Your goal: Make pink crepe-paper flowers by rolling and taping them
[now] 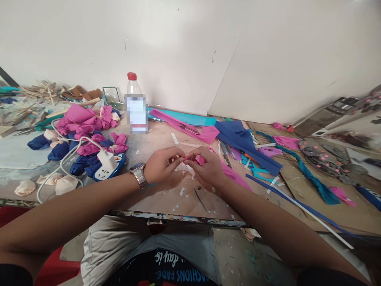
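Fingertip to fingertip above the middle of the table, both my hands pinch a small piece of pink crepe-like material (200,159). My left hand (162,165), with a metal watch (139,174) at the wrist, is closed on its left end. My right hand (210,169) is closed on the same piece, thumb and forefinger pressed together. Much of it is hidden behind the fingers. A whitish, translucent scrap (186,170) lies beneath the hands. Close to my right forearm, a longer pink strip (235,174) rests on the table.
At left, a power strip (108,171) with a white cable sits among crumpled pink bundles (79,119) and blue bundles (59,151). A red-capped bottle (132,83) stands behind. Folded blue material (238,137), a thin white stick (315,220) and cardboard (300,186) lie at right.
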Demonstrator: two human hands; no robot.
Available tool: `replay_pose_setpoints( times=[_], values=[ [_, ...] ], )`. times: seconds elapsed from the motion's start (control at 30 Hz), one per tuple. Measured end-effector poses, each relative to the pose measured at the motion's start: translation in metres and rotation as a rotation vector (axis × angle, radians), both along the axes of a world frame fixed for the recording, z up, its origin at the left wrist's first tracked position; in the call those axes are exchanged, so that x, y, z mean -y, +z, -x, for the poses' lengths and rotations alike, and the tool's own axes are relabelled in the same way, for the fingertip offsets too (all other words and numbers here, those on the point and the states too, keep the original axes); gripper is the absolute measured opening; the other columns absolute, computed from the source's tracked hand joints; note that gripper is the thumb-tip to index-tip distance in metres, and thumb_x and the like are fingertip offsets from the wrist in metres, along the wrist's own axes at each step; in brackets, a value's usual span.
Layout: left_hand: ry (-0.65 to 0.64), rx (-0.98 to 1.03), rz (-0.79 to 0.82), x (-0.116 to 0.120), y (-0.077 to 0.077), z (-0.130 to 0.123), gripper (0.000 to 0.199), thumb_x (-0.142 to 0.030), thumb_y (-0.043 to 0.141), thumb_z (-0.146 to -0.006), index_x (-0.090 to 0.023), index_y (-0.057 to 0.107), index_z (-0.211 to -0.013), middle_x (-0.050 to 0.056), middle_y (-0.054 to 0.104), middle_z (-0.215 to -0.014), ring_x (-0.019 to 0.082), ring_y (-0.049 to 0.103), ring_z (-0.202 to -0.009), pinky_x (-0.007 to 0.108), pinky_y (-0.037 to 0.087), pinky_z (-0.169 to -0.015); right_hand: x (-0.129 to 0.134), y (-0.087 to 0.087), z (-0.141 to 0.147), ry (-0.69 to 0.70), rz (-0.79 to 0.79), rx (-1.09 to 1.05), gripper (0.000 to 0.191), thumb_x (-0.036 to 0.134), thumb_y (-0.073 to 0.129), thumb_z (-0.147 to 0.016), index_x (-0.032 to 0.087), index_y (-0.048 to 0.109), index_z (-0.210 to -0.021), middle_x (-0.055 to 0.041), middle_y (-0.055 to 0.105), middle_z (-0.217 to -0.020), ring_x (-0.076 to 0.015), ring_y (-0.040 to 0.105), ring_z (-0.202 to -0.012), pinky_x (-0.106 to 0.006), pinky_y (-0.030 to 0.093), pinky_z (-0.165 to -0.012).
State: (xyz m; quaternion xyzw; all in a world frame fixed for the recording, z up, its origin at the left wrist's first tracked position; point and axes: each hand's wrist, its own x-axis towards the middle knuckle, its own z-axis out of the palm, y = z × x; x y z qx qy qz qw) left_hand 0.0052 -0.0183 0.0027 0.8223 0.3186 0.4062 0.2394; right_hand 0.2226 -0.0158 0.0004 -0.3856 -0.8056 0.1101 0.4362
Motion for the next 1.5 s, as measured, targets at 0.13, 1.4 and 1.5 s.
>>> replay_pose_setpoints(
  times=[0.13,1.4,1.5],
  values=[
    [-0.024,0.007,0.000,0.000,0.001,0.001,0.024,-0.035,0.052,-0.102,-0.018,0.069,-0.104,0.006,0.074,-0.096,0.013,0.063,-0.072,0.026,0.050,-0.070,-0.001,0.002,0.000,0.016,-0.015,0.007,0.021,0.045,0.078,-0.088,0.026,0.071,-0.090,-0.0003,0.074,-0.083,-0.0196,0.068,-0.081,-0.036,0.050,-0.080],
    [0.013,0.052,0.154,0.000,0.000,-0.002,0.025,-0.039,0.060,-0.098,-0.017,0.073,-0.097,0.004,0.074,-0.083,0.014,0.064,-0.072,0.025,0.048,-0.066,-0.001,0.007,-0.001,0.077,-0.108,-0.087,0.019,0.039,0.081,-0.087,0.023,0.070,-0.082,-0.0009,0.072,-0.082,-0.0167,0.066,-0.081,-0.032,0.050,-0.077],
    [-0.003,0.062,0.168,0.000,0.001,-0.002,0.025,-0.038,0.058,-0.099,-0.017,0.071,-0.096,0.004,0.073,-0.082,0.014,0.064,-0.071,0.025,0.047,-0.066,-0.002,0.006,-0.002,0.089,-0.125,-0.085,0.018,0.035,0.082,-0.086,0.023,0.070,-0.082,-0.0001,0.072,-0.081,-0.0161,0.066,-0.080,-0.032,0.049,-0.077]
  ],
)
